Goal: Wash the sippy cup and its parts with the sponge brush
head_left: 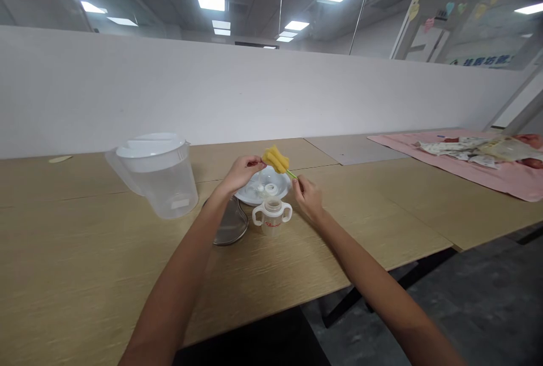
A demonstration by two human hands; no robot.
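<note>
L hand (246, 172) pinching yel sponge head (276, 160), R hand (309, 197) gripping grn handle (291, 174), over wht bowl (248, 197); 2-handled btl (272, 218) just beside bowl.

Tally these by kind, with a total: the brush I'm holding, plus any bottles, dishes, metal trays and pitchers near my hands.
Yellow brush: 1
Two-handled bottle: 1
White dish: 1
Metal tray: 1
Lidded pitcher: 1
Total: 5
</note>
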